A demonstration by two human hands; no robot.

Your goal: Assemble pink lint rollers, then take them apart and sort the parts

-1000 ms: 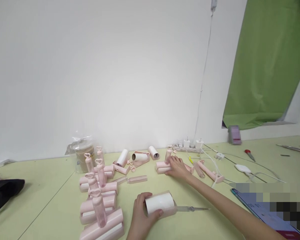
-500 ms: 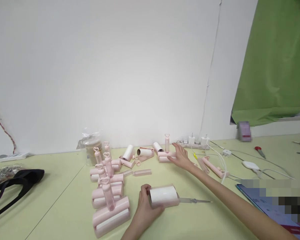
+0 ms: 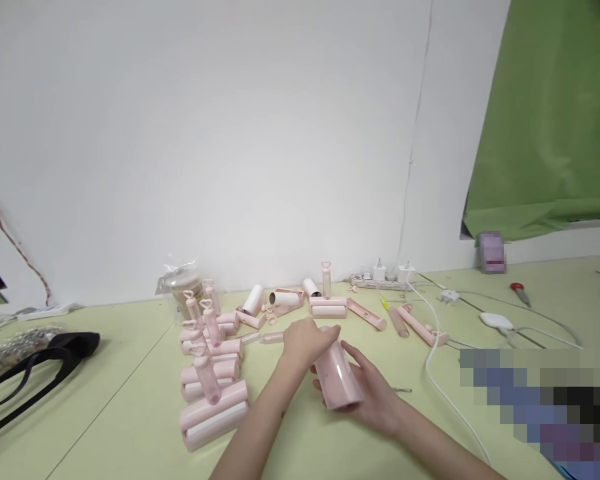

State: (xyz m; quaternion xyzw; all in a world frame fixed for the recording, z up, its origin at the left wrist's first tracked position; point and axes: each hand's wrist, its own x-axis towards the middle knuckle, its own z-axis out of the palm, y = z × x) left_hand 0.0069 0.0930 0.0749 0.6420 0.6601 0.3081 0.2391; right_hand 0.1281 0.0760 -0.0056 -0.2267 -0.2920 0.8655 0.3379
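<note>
My right grip (image 3: 373,395) closed around 1 pink lint-roller cylinder (image 3: 337,379), tilted above desk (image 3: 115,413) before me, likely for steadiness. Left grip (image 3: 306,341) overlapped its upper end; couldn't tell how closed. Heart-handled lint rollers (image 3: 223,369) lay grouped at left, presumably out of my way.

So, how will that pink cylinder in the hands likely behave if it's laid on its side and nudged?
The pink cylinder would probably roll, since its body looks rounded. Its glossy sheen hints at a slick surface that may slip. It is likely stiff rather than floppy: its sides look straight in the grasp of the right hand.
</note>
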